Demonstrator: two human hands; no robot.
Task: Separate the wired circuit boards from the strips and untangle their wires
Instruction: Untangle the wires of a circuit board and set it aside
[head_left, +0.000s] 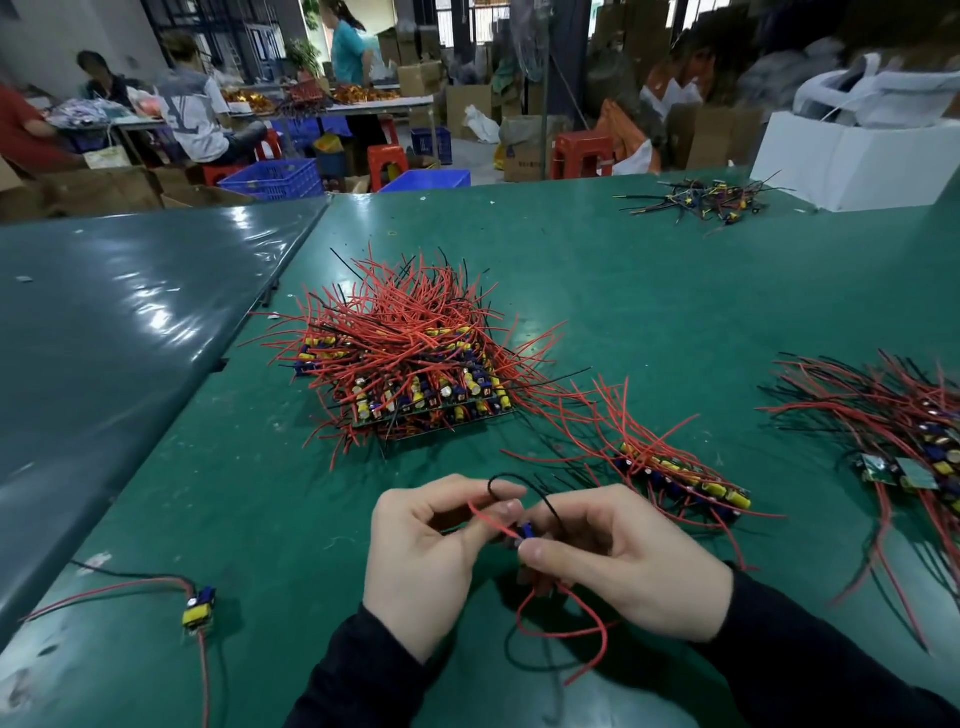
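Observation:
My right hand (623, 561) grips a small wired circuit board (525, 532) with a blue part, just above the green table near its front edge. My left hand (426, 551) pinches that board's red wire (485, 517), and a black wire loops up between my fingers. More red wire hangs in a loop (566, 631) below my right hand. A big stack of board strips with red and black wires (415, 364) lies behind my hands. One strip (680, 483) lies to the right of my hands. A single separated board (199, 610) rests at the left.
Another heap of wired boards (909, 441) sits at the right edge, and a small tangle (701, 200) lies far back right beside a white box (852, 156). The green table mat (260, 493) meets a second table (104, 322) on the left. People sit at tables in the background.

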